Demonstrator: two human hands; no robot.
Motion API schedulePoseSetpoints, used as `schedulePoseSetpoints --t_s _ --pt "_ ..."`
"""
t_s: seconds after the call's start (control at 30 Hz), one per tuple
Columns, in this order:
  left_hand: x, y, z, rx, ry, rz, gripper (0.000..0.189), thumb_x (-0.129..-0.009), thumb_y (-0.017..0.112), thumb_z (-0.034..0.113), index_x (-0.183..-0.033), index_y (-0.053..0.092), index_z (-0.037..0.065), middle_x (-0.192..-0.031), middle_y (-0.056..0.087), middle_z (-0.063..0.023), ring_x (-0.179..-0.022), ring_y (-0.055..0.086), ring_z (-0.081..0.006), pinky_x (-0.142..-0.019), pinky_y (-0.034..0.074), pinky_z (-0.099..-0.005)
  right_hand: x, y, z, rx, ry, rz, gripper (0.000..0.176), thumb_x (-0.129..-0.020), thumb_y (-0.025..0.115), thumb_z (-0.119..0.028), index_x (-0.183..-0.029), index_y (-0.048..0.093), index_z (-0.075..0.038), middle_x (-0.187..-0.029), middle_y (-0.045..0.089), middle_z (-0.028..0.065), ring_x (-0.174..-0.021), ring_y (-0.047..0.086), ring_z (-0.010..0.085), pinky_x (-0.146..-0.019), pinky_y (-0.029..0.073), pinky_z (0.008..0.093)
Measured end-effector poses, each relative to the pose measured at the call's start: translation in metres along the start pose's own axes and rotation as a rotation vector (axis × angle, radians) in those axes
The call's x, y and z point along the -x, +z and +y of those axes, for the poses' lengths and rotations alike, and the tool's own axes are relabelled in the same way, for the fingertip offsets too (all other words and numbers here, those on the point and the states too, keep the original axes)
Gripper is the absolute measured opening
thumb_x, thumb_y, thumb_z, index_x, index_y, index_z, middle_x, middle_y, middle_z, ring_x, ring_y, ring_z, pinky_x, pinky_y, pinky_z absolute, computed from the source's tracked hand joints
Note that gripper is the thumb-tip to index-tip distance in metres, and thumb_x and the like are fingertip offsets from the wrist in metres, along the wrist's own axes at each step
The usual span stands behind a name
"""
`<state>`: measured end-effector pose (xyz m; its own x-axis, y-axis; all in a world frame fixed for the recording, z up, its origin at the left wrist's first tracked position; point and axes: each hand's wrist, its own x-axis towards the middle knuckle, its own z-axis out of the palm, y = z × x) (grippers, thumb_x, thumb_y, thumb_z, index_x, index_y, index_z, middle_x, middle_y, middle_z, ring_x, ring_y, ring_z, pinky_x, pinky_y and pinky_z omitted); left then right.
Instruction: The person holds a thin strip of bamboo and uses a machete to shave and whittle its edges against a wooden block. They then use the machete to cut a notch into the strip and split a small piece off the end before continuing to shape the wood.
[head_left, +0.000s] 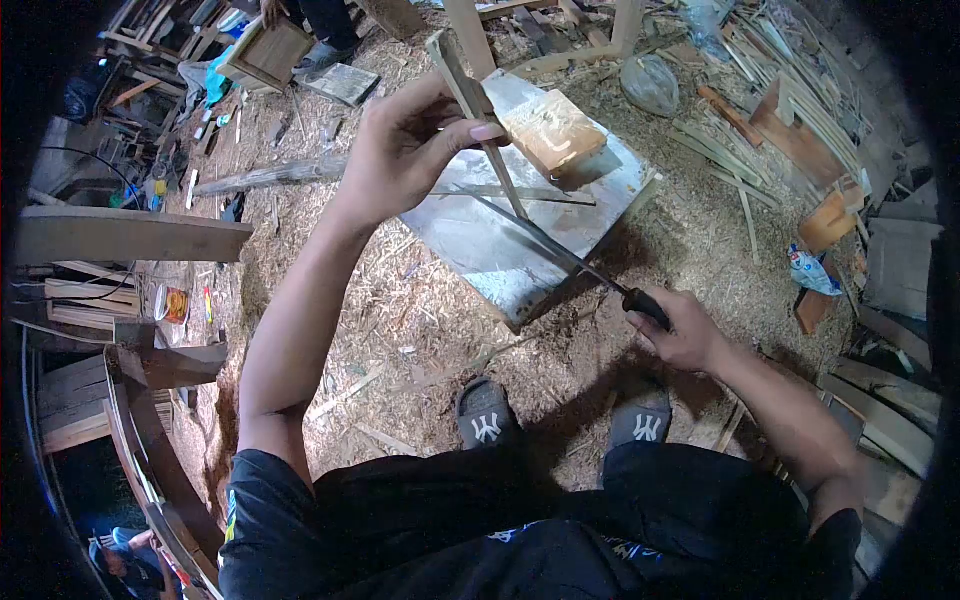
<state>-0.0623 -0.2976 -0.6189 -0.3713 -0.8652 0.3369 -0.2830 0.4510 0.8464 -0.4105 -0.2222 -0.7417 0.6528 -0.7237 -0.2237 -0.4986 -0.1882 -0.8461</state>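
Observation:
My left hand pinches a thin wooden strip, held upright and slanted, its lower end over a pale, worn board. My right hand grips the black handle of a long, narrow dark blade. That blade runs up and left across the board and crosses near the strip's lower end; whether the two touch I cannot tell. Another thin strip lies across the board behind them. A yellowish wooden block rests on the board's far part.
Sawdust and shavings cover the ground. A clear plastic bag lies beyond the board. Wood strips and offcuts are piled at the right. Wooden frame parts stand at the left. Another person's foot is at the top left.

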Motion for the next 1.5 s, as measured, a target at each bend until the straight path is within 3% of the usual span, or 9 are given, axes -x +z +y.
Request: schedulePoseSetpoints --t_s 0.17,0.27,0.43,0.87,0.97,1.03,1.23,1.3,1.5 --pt "-0.002 -0.006 -0.014 0.102 -0.082 0.1 0.022 -0.099 0.061 0.007 -0.116 0.058 -0.007 -0.105 0.072 -0.0169 -0.101 0.071 -0.0231 -0.09 0.06 -0.0361 0.007 -0.012 0.01 0.003 0.055 -0.063 0.026 -0.097 0.065 -0.028 -0.097 0.062 -0.002 -0.077 0.063 0.0199 -0.069 0.062 0.0338 -0.066 0.049 0.041" --pt "0.0 -0.014 -0.021 0.143 -0.122 0.195 0.025 -0.105 0.051 0.011 -0.122 0.053 -0.007 -0.111 0.07 -0.0208 -0.105 0.07 -0.0299 -0.09 0.061 -0.0373 0.015 -0.015 0.017 -0.011 0.059 0.025 0.026 -0.097 0.064 -0.028 -0.094 0.062 -0.002 -0.071 0.06 0.0158 -0.065 0.06 0.0268 -0.064 0.048 0.0389" --pt "0.002 -0.021 -0.028 0.117 -0.187 0.31 0.027 -0.106 0.05 0.014 -0.122 0.052 -0.007 -0.114 0.069 -0.0232 -0.106 0.07 -0.031 -0.089 0.061 -0.0373 0.024 -0.018 0.043 -0.041 0.081 0.09 0.031 -0.098 0.062 -0.031 -0.091 0.06 -0.001 -0.068 0.054 0.007 -0.064 0.052 0.0156 -0.06 0.045 0.0347" --pt "-0.015 -0.015 -0.047 0.338 -0.181 0.689 0.027 -0.104 0.053 0.015 -0.122 0.049 -0.004 -0.11 0.067 -0.0232 -0.102 0.071 -0.0347 -0.085 0.063 -0.04 0.007 -0.016 0.042 -0.215 0.146 0.221 0.042 -0.102 0.056 -0.039 -0.084 0.053 -0.001 -0.068 0.045 0.0002 -0.066 0.042 0.0132 -0.063 0.039 0.0323" --pt "-0.015 -0.009 -0.06 0.422 -0.195 0.779 0.025 -0.104 0.053 0.014 -0.122 0.048 -0.004 -0.104 0.065 -0.0188 -0.101 0.071 -0.0354 -0.083 0.064 -0.0401 0.001 -0.017 0.043 -0.219 0.102 0.248 0.039 -0.103 0.054 -0.038 -0.085 0.053 -0.003 -0.065 0.045 -0.0011 -0.062 0.042 0.0107 -0.058 0.038 0.03" --pt "-0.014 -0.004 -0.069 0.534 -0.26 0.87 0.026 -0.104 0.052 0.013 -0.123 0.047 -0.004 -0.098 0.063 -0.0149 -0.104 0.07 -0.0362 -0.083 0.064 -0.0391 -0.001 -0.018 0.034 -0.45 0.188 0.277 0.038 -0.103 0.053 -0.039 -0.086 0.054 -0.006 -0.061 0.046 -0.0023 -0.053 0.043 0.0074 -0.049 0.036 0.0267" --pt "-0.001 -0.012 -0.097 0.449 -0.417 0.865 0.032 -0.1 0.062 0.015 -0.126 0.052 0.0 -0.098 0.062 -0.0098 -0.08 0.067 -0.0189 -0.071 0.062 -0.0288 -0.013 -0.024 0.049 -0.633 0.298 0.496 0.041 -0.103 0.053 -0.044 -0.085 0.052 -0.007 -0.055 0.045 -0.0016 -0.038 0.04 0.0084 -0.036 0.033 0.0261" --pt "0.005 -0.012 -0.097 0.548 -0.462 0.86 0.032 -0.1 0.062 0.015 -0.126 0.052 0.0 -0.098 0.062 -0.0105 -0.081 0.067 -0.0197 -0.07 0.062 -0.0296 -0.016 -0.024 0.084 -0.649 0.319 0.553 0.042 -0.103 0.053 -0.044 -0.086 0.052 -0.006 -0.053 0.044 -0.0012 -0.036 0.04 0.0091 -0.034 0.033 0.0264" --pt "0.028 -0.013 -0.101 0.733 -0.535 0.87 0.032 -0.104 0.053 0.018 -0.128 0.049 -0.003 -0.093 0.055 -0.0144 -0.098 0.07 -0.0357 -0.084 0.064 -0.0386 -0.009 -0.041 0.169 -0.451 0.563 0.616 0.047 -0.1 0.057 -0.05 -0.083 0.057 -0.005 -0.054 0.046 -0.0004 -0.037 0.048 0.0134 -0.036 0.039 0.0289"
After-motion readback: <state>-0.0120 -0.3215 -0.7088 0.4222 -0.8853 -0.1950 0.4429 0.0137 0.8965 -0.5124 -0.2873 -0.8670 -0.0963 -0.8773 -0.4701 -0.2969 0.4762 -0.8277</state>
